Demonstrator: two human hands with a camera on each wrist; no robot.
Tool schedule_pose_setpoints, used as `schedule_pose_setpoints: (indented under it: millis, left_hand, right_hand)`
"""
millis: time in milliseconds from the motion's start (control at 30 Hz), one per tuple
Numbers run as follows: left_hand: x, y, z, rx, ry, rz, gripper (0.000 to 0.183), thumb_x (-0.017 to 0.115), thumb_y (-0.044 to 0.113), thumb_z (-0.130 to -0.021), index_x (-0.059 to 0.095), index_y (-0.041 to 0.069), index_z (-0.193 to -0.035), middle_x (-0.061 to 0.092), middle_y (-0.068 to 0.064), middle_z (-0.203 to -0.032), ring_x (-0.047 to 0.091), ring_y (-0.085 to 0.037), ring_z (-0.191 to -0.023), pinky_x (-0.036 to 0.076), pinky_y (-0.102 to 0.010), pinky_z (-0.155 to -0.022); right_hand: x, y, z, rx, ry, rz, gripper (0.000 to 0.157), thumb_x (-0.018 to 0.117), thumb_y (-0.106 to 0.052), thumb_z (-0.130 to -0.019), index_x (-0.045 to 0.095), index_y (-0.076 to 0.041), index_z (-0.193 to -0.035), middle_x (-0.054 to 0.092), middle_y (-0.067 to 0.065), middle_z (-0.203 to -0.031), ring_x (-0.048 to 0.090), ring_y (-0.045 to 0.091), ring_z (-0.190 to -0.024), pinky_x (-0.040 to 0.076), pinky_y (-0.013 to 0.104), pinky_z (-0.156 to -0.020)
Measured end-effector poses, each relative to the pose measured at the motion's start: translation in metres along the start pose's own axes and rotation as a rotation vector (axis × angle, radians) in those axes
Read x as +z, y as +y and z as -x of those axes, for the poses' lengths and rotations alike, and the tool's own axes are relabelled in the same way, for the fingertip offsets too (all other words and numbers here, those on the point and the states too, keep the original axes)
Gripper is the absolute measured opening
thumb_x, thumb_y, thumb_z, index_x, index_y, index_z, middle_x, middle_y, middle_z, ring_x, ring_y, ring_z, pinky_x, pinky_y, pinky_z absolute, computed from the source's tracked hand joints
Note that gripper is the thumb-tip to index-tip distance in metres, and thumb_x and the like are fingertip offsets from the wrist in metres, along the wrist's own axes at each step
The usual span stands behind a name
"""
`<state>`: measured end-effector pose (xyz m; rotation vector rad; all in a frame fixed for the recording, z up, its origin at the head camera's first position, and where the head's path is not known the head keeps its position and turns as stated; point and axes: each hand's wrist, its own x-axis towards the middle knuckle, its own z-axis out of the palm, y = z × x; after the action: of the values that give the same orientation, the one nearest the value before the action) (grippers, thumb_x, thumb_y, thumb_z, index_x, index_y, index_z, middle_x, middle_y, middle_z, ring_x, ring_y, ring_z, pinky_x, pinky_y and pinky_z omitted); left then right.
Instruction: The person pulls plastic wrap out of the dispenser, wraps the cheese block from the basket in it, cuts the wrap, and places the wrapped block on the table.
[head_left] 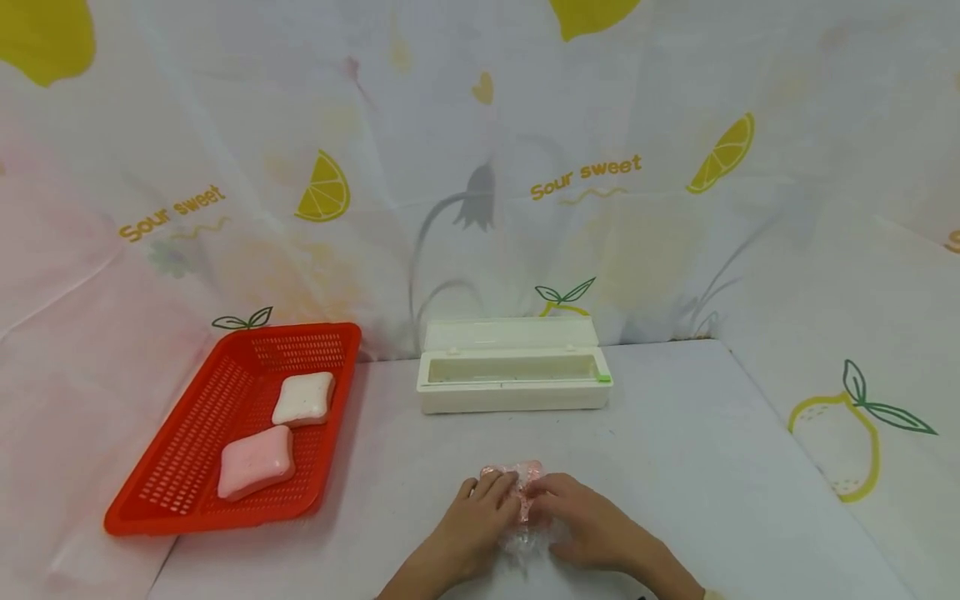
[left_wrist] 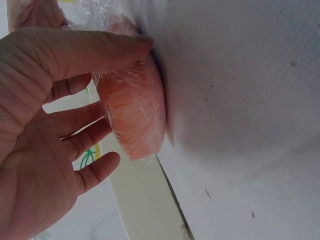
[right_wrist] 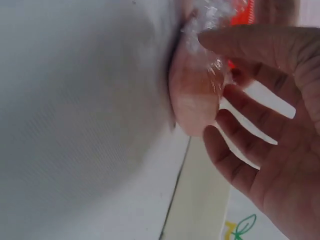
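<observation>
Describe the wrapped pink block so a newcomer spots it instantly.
Find the white table, then the long white box with its raised lid toward the back. In front of the box, nearer the camera, lies the wrapped pink block. Unlike the other pink block and the white block in the red basket, it sits outside, in crinkled clear film.

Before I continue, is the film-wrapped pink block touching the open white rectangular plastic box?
Apart: the head view shows white tabletop between the pink block and the white box.

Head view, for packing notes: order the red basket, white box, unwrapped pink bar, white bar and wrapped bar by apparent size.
1. Red basket
2. White box
3. Pink bar
4. White bar
Wrapped bar: partly hidden, unsure.
</observation>
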<state>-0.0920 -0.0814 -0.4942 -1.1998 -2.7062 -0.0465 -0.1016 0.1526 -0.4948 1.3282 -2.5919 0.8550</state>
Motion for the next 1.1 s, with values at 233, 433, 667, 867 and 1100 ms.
schedule_pose_setpoints:
  millis: [233,433,667,867,1100]
  left_hand:
    - [0.004,-0.002,0.000,0.018,0.027,0.031,0.036,0.073,0.020,-0.084,0.063,0.011,-0.117,0.054,-0.012,-0.137,0.048,-0.028,-0.125,0.046,-0.041,-0.090]
    - [0.007,-0.007,0.000,0.017,0.020,0.181,0.022,0.063,0.023,-0.093,0.061,0.009,-0.110,0.053,-0.015,-0.139,0.047,-0.029,-0.129,0.048,-0.044,-0.093]
    - [0.008,-0.008,-0.001,-0.029,0.086,0.277,0.024,0.053,0.019,-0.101,0.057,0.003,-0.119,0.055,-0.015,-0.136,0.050,-0.028,-0.126,0.049,-0.044,-0.089]
    - [0.011,-0.005,-0.005,-0.088,0.172,0.269,0.028,0.051,0.017,-0.102,0.056,-0.001,-0.123,0.062,-0.012,-0.125,0.055,-0.022,-0.115,0.049,-0.038,-0.082]
    - [0.014,-0.004,-0.009,-0.124,0.247,0.288,0.014,0.057,0.015,-0.098,0.056,0.008,-0.110,0.065,-0.002,-0.106,0.057,-0.021,-0.108,0.049,-0.035,-0.077]
  right_hand:
    - [0.019,-0.005,-0.001,-0.036,0.066,0.105,0.044,0.089,-0.018,-0.061,0.065,-0.023,-0.097,0.057,-0.001,-0.122,0.052,0.021,-0.115,0.051,0.038,-0.088]
    - [0.024,-0.008,-0.002,-0.042,0.145,0.148,0.026,0.081,-0.016,-0.078,0.066,-0.019,-0.099,0.061,0.001,-0.117,0.058,0.020,-0.111,0.052,0.037,-0.087]
    - [0.022,-0.008,-0.005,0.018,0.174,0.153,0.021,0.074,-0.012,-0.086,0.065,-0.013,-0.104,0.064,-0.003,-0.107,0.063,0.014,-0.100,0.053,0.033,-0.084]
    - [0.025,-0.011,-0.012,0.165,0.199,0.127,0.011,0.070,-0.017,-0.091,0.060,-0.018,-0.096,0.060,-0.012,-0.090,0.059,0.006,-0.085,0.051,0.027,-0.072]
    - [0.026,-0.011,-0.023,0.271,0.224,0.084,0.013,0.074,-0.021,-0.089,0.062,-0.018,-0.093,0.057,-0.015,-0.079,0.049,0.000,-0.069,0.046,0.022,-0.061]
